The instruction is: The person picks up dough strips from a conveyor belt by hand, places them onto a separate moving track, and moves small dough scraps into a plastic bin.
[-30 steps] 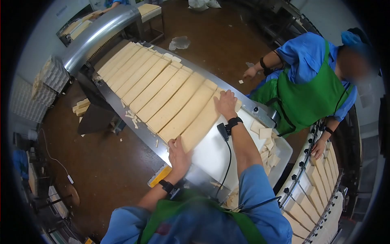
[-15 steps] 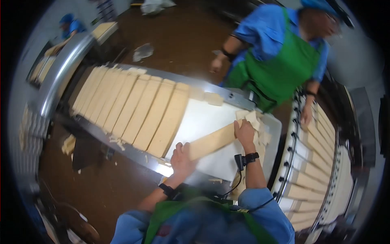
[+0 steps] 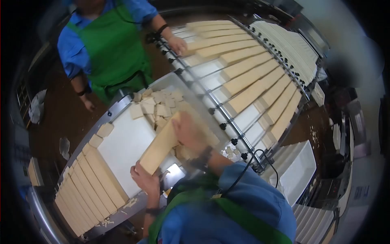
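A long pale-yellow slab (image 3: pixel 160 143) is held at a slant over the near side of the white work surface. My left hand (image 3: pixel 146 179) grips its lower end, fingers curled around the edge. At its upper end is my right hand (image 3: pixel 190 132), blurred by motion, with the fingers closed on the slab. Just beyond that end, cut pale pieces (image 3: pixel 156 106) lie heaped in a clear plastic bin (image 3: pixel 170 79). A row of similar slabs (image 3: pixel 91 183) lies side by side to the left on the work surface (image 3: pixel 122 148).
A conveyor (image 3: pixel 219 106) at the right carries more slabs set between thin bars. Across from me stands a person in a green apron (image 3: pixel 107 49), one hand (image 3: pixel 177 44) at the conveyor. A white tray (image 3: pixel 298 171) is at the lower right.
My view has swung right toward the conveyor. Both hands still hold the slab, now turned more toward the bin and conveyor.
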`<state>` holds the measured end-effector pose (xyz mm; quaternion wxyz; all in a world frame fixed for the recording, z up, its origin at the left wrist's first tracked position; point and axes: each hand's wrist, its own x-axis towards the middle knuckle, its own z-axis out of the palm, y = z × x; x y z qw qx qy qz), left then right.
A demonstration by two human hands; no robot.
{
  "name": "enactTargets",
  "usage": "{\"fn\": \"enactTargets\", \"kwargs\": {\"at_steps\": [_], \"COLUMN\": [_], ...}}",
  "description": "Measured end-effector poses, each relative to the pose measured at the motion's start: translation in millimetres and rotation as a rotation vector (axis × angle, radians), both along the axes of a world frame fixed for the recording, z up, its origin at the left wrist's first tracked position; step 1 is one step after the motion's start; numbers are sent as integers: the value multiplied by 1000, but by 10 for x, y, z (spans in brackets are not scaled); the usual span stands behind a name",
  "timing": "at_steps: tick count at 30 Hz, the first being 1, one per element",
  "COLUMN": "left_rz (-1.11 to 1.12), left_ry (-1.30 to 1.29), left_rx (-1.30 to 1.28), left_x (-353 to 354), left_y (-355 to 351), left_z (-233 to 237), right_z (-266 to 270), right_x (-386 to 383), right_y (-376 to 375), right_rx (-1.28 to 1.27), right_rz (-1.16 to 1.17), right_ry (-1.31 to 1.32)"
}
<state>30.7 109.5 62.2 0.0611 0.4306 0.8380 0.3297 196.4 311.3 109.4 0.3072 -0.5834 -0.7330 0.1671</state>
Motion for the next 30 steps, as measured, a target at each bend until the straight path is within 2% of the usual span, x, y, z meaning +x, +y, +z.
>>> {"fn": "enactTargets", "kwargs": {"at_steps": [1, 3, 4, 5, 6, 7, 8, 9, 10, 11, 13, 14, 15, 17, 24, 27, 29, 30], "left_rz": [-19, -207, -222, -335, -447, -456, -557, -658, -679, -762, -850, -876, -901, -910, -913, -904, -911, -920], "left_ry": [3, 11, 12, -5, -21, -19, -77, -135, -127, -164, -196, -171, -146, -137, -100, -187, -213, -241], "left_rx": [1, 83, 83, 94, 106, 109, 14, -85, -79, -94, -116, -117, -120, -163, -127, -159, -133, -102], "left_x": [188, 590, 816, 1046, 1271, 1485, 1688, 1862, 2121, 2276, 2468, 2533, 2588, 2656, 2731, 2792, 2939, 3028], "left_y": [152, 449, 565, 674, 770, 845, 908, 948, 1038, 1089, 1187, 1253, 1306, 1430, 1543, 1630, 1729, 1784], "left_z": [85, 251, 395, 588, 767, 941, 1107, 1195, 1199, 1167, 1166, 1192, 1217, 1315, 1210, 1179, 1090, 1026], "right_z": [145, -94, -81, -31, 59, 146, 172, 132, 90, 21, -117, -135, -109, -94, -22, -1, -106, -107], "right_x": [298, 1003, 1341, 1669, 1980, 2278, 2585, 2891, 3258, 3462, 3769, 3823, 3843, 3872, 3917, 3818, 3757, 3705], "right_y": [16, 298, 381, 450, 498, 530, 566, 604, 683, 749, 865, 938, 972, 1029, 1034, 937, 829, 748], "right_rx": [-27, 140, 291, 444, 407, 371, 374, 257, 146, 150, -76, -223, -230, -341, -314, -212, 175, 173], "right_rz": [-126, -225, -313, -400, -458, -513, -522, -571, -630, -640, -537, -566, -571, -525, -547, -590, -700, -705], "right_ry": [17, 106, 66, 23, 54, 85, 86, 64, 46, 49, -187, -211, -208, -436, -375, -337, -550, -549]}}
